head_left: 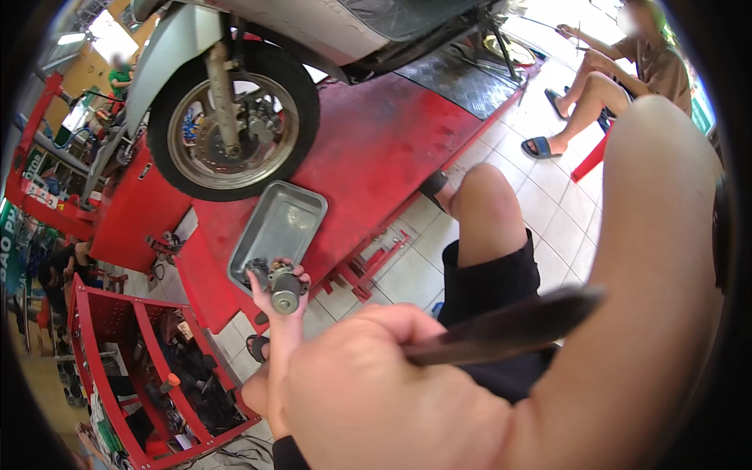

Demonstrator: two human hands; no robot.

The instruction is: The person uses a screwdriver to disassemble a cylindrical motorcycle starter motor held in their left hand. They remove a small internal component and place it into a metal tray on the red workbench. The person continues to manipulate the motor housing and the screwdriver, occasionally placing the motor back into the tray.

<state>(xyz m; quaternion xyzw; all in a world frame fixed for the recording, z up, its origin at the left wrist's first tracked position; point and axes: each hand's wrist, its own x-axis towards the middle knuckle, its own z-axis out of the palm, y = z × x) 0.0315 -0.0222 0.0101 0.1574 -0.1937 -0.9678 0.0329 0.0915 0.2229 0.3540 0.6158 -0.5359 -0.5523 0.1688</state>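
My left hand (pixel 276 313) grips a small cylindrical metal motor (pixel 285 293) with a bracket at its top, over the near end of a grey metal tray (pixel 301 219). A dark metal part (pixel 254 270) is partly visible in the tray beside it. My right hand (pixel 376 376) is large and close to the camera, its fingers wrapped round a long dark, blurred tool (pixel 517 329) that crosses toward the right. The tray lies on a red lift platform (pixel 368 180), beside the front wheel (pixel 231 129) of a raised scooter.
A red tool trolley (pixel 106 352) holding dark items stands at the lower left. A co-worker (pixel 658 66) sits on a red stool at the upper right, holding a thin object. Another person (pixel 119 78) is at the back left. My bare knee (pixel 489 204) is beside the platform.
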